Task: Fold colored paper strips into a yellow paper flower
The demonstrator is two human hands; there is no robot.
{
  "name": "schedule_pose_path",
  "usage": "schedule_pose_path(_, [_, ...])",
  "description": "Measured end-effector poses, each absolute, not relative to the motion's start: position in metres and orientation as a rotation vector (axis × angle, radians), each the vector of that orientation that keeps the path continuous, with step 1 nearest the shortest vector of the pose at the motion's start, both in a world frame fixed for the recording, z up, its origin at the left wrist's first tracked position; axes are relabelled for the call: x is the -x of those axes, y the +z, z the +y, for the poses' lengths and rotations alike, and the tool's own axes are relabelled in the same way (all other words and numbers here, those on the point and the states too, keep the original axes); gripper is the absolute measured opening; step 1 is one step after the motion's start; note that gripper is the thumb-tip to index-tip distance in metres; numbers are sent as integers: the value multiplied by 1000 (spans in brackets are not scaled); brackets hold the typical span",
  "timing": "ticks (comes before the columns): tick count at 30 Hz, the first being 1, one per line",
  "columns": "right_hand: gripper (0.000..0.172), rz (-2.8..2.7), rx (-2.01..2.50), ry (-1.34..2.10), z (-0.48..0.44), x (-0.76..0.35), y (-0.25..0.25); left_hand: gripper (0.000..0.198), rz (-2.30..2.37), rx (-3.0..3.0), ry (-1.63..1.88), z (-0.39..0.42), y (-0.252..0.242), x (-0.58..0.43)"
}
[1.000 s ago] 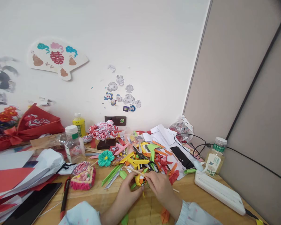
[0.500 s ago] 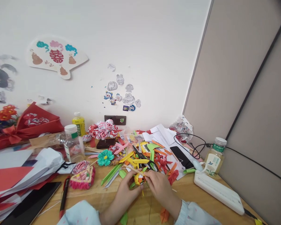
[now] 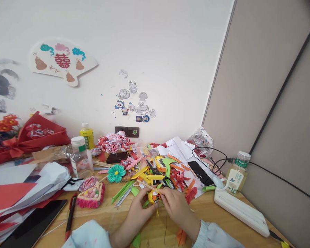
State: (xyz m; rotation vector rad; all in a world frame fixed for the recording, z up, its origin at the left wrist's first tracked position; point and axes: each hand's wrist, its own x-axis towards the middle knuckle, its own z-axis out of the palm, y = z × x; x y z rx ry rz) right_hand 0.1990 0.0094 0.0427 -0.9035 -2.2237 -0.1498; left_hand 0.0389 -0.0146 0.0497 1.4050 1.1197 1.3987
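My left hand (image 3: 142, 206) is closed round the side of a small yellow and orange folded-paper flower (image 3: 153, 197). My right hand (image 3: 175, 204) pinches the end of a thin wooden stick (image 3: 147, 186) that crosses just above the flower. Fingers cover part of the flower, so whether the stick touches it I cannot tell. Beyond my hands lie black-handled scissors (image 3: 167, 181) among folded yellow paper strips (image 3: 142, 171). A red paper flower (image 3: 179, 175) sits to the right of the scissors.
At left are a pink-edged heart-shaped box (image 3: 91, 196), a pen (image 3: 71, 215) and a dark tablet (image 3: 36, 224). A phone (image 3: 200, 173), a white power strip (image 3: 241, 210) and a bottle (image 3: 236, 174) stand or lie at right. A teal flower (image 3: 116, 173) lies mid-table.
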Motion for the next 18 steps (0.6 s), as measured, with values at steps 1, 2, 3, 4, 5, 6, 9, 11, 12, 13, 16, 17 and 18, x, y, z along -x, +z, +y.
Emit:
schedule_pose_path(1, [26,-2220,906,-154,10,-199,42,36,1122,-1410,1397,-14,49,-39])
schedule_pose_path(2, [27,-2218,912,-160,11,-199,41,36,1121,-1414,1396,-14,48,-39])
schedule_pose_path(3, [28,-2219,918,-168,11,-199,40,36,1116,-1416,1394,-14,48,-39])
schedule_pose_path(4, [29,-2219,926,-174,11,-199,40,35,1112,-1416,1394,-14,48,-39])
schedule_pose_path(5, [29,-2219,933,-175,11,-199,40,34,1111,-1417,1394,-15,48,-39])
schedule_pose_path(6, [30,-2217,938,-172,11,-199,40,33,1113,-1418,1395,-15,49,-39])
schedule_pose_path(9, [30,-2204,947,-144,8,-198,44,34,1130,-1425,1397,-17,51,-39])
schedule_pose_path(11, [29,-2195,952,-134,6,-196,47,35,1137,-1442,1388,-18,53,-39])
schedule_pose_path(12, [28,-2189,957,-129,6,-196,49,35,1142,-1452,1384,-18,53,-39])
schedule_pose_path(13, [27,-2181,965,-122,5,-196,50,35,1149,-1463,1382,-17,52,-39])
schedule_pose_path(16, [23,-2148,995,-87,4,-196,51,37,1188,-1521,1396,-16,49,-38])
schedule_pose_path(17, [22,-2130,1003,-79,4,-196,51,39,1205,-1547,1404,-15,47,-37])
schedule_pose_path(18, [21,-2111,1007,-77,4,-196,50,39,1221,-1578,1410,-14,45,-37])
